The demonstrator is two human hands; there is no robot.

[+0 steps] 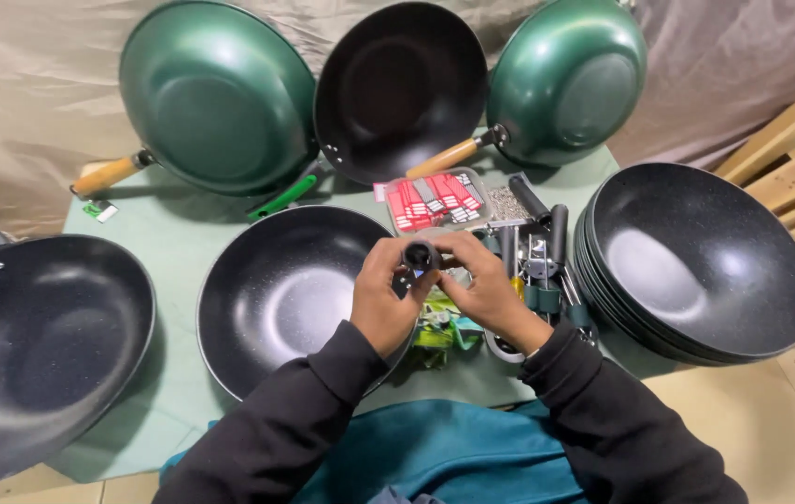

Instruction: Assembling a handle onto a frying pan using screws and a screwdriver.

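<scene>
Fingers (pixel 395 254) of both hands pinched together around a small dark cylindrical handle piece (pixel 422 253), held up in the air at the centre of the view. Left hand (pixel 383 299) gripping its near side, right hand (pixel 486 285) closing on it from the other side, fingertips touching the piece. Black sleeves (pixel 323 401) running back toward the viewer over a teal cloth (pixel 435 448). Just below the fingers, a green packet (pixel 439 331) on a pale green table (pixel 173 233). Just left of the fingers, a black speckled wok (pixel 276 299) without a handle. Just beyond the fingers, a shallow tray (pixel 435 199) of red and grey cards, with a patch of small screws (pixel 507 203) beside it. Right of the fingers, a cluster of dark handles and metal brackets (pixel 542 257), then a nested stack of black woks (pixel 701 261). Far left, another black wok (pixel 38 345). Farthest away, propped upright against a beige backdrop, two green woks (pixel 215 93) (pixel 570 79) with wooden handles and one black wok (pixel 400 89) between them.
</scene>
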